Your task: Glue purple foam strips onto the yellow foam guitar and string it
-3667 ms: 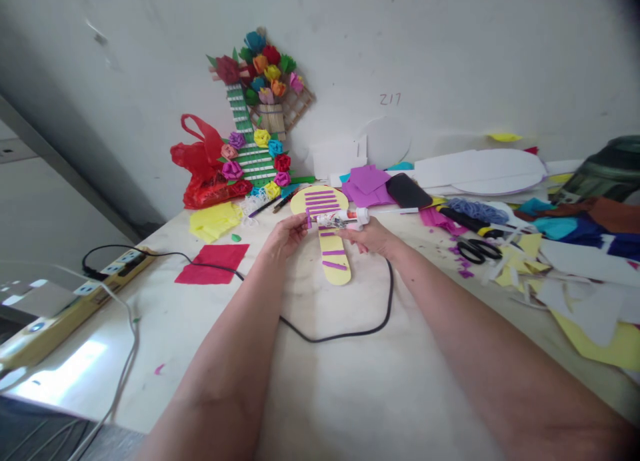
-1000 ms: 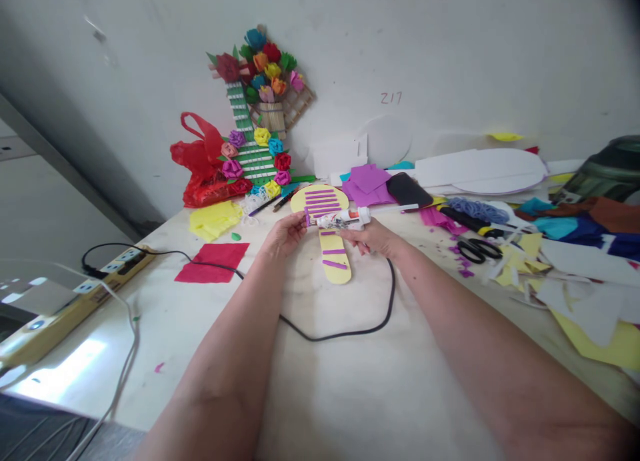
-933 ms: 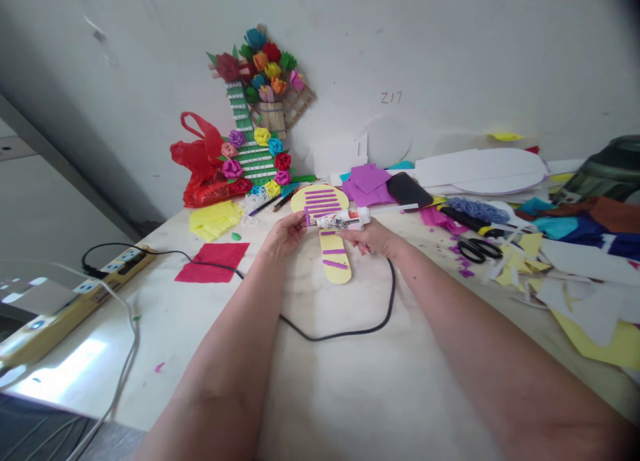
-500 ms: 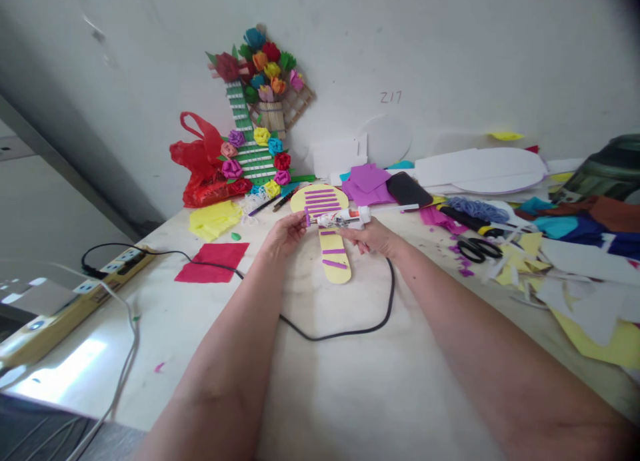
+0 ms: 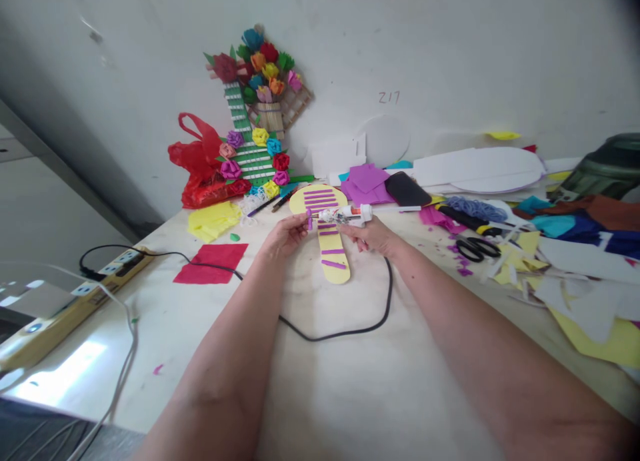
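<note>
My left hand (image 5: pixel 289 236) pinches a small purple paper strip (image 5: pixel 309 220), held upright. In my right hand (image 5: pixel 371 236) is a white glue gun (image 5: pixel 345 214), its nozzle pointing left at the strip; whether the two touch I cannot tell. Beneath both hands lies a yellow paddle-shaped cutout (image 5: pixel 329 240) with purple strips across its wide head and narrow stem. The glue gun hides part of its middle. A black cord (image 5: pixel 345 332) loops below the right hand and passes under the left forearm.
A yellow power strip (image 5: pixel 95 294) lies at left beside red paper (image 5: pixel 211 263). Behind stand a green flower-covered craft (image 5: pixel 256 156) and a red plastic bag (image 5: pixel 196 161). Black scissors (image 5: pixel 477 248), purple sheets (image 5: pixel 367 183), a dark phone-like slab (image 5: pixel 407 189) and paper scraps (image 5: pixel 575 301) are at right.
The purple strip has shifted slightly down and right against the nozzle area. Both hands stay almost in place; the whole view has moved slightly.
</note>
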Demonstrator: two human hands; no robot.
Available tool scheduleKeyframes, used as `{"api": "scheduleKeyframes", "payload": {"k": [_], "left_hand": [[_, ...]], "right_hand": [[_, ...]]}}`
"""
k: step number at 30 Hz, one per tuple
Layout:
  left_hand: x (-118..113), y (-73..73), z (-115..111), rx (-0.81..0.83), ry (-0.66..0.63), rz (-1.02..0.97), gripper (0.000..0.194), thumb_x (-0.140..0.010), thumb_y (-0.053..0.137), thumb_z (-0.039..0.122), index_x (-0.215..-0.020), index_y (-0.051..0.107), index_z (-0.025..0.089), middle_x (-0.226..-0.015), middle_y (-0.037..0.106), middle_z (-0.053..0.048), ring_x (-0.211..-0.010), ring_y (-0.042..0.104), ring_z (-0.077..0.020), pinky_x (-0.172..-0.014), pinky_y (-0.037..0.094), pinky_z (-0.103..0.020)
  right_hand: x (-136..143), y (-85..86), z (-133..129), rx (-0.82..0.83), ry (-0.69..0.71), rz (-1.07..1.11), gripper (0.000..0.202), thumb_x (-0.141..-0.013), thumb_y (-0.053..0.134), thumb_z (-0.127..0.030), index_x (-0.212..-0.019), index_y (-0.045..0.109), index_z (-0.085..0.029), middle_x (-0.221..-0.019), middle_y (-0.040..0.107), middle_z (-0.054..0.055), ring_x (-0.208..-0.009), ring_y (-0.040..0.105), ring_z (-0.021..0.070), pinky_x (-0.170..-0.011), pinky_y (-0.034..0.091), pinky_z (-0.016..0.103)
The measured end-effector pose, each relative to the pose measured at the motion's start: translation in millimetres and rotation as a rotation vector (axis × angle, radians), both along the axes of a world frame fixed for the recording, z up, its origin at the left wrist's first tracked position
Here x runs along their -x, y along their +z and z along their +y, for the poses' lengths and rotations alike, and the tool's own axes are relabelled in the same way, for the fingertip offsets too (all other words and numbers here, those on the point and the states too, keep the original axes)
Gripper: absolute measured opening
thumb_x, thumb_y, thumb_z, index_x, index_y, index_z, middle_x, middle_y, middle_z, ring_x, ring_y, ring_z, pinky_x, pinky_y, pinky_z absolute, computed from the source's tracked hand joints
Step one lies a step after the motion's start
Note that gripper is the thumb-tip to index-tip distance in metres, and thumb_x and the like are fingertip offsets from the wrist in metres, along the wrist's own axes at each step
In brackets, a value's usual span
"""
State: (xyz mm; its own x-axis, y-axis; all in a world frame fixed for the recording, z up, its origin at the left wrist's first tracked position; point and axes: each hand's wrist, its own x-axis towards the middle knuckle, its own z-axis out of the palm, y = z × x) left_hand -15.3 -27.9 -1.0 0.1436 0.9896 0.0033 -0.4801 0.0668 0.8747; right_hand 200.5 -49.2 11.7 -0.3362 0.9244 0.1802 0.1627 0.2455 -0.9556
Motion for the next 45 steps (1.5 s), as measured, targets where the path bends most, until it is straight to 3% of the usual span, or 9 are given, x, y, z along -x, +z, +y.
{"api": "scheduleKeyframes", "payload": {"k": [5, 11, 18, 24, 35, 45], "left_hand": [[-1.1, 2.7, -2.0, 0.002, -0.003, 0.031, 0.013, -0.063, 0.064, 0.01, -0.076, 0.065, 0.009, -0.061, 0.061, -0.002, -0.051, 0.053, -0.0055, -0.045, 0.042, -0.014], [-5.7, 7.4, -0.9, -0.112, -0.021, 0.178, 0.017, -0.06, 0.07, 0.018, -0.075, 0.067, 0.01, -0.062, 0.062, -0.002, -0.054, 0.053, -0.0066, -0.045, 0.038, -0.015], [-24.0, 22.3, -8.1, -0.357, 0.033, 0.73, 0.014, -0.056, 0.07, 0.021, -0.067, 0.068, 0.013, -0.058, 0.062, -0.002, -0.049, 0.049, -0.008, -0.046, 0.037, -0.02], [-31.3, 23.3, -7.6, -0.58, 0.016, 1.125, 0.007, -0.056, 0.064, 0.014, -0.059, 0.069, 0.017, -0.06, 0.065, -0.002, -0.056, 0.054, -0.0111, -0.053, 0.04, -0.02], [-36.9, 26.5, -10.8, -0.729, -0.038, 1.295, 0.016, -0.055, 0.056, 0.01, -0.06, 0.069, 0.017, -0.06, 0.066, -0.002, -0.055, 0.055, -0.0129, -0.053, 0.04, -0.021], [-38.8, 26.1, -8.8, -0.806, -0.028, 1.319, 0.015, -0.054, 0.057, 0.011, -0.059, 0.069, 0.019, -0.062, 0.066, -0.003, -0.056, 0.051, -0.0137, -0.057, 0.039, -0.023]], "right_hand": [[-0.7, -0.7, 0.9, 0.005, -0.051, 0.092, 0.036, -0.061, 0.068, -0.047, -0.056, 0.05, -0.015, -0.043, 0.049, -0.004, -0.026, 0.037, 0.0045, -0.028, 0.033, 0.019], [-5.9, -9.2, 11.1, 0.05, -0.187, 0.372, 0.037, -0.064, 0.065, -0.05, -0.062, 0.052, -0.015, -0.048, 0.052, -0.003, -0.027, 0.036, 0.0037, -0.032, 0.039, 0.021], [-8.0, -14.2, 15.7, 0.122, -0.324, 0.498, 0.039, -0.062, 0.064, -0.052, -0.065, 0.05, -0.015, -0.048, 0.051, -0.004, -0.028, 0.036, 0.0039, -0.032, 0.039, 0.02], [-4.5, -12.5, 12.8, 0.14, -0.343, 0.501, 0.039, -0.062, 0.065, -0.051, -0.064, 0.051, -0.016, -0.048, 0.05, -0.004, -0.028, 0.035, 0.0037, -0.033, 0.04, 0.021], [-4.6, -15.7, 16.0, 0.142, -0.396, 0.512, 0.035, -0.065, 0.064, -0.047, -0.063, 0.05, -0.015, -0.047, 0.05, -0.004, -0.028, 0.035, 0.0038, -0.032, 0.038, 0.021], [-3.4, -14.1, 14.6, 0.154, -0.411, 0.507, 0.036, -0.064, 0.064, -0.048, -0.063, 0.05, -0.016, -0.046, 0.05, -0.004, -0.028, 0.035, 0.0039, -0.032, 0.039, 0.021]]}}
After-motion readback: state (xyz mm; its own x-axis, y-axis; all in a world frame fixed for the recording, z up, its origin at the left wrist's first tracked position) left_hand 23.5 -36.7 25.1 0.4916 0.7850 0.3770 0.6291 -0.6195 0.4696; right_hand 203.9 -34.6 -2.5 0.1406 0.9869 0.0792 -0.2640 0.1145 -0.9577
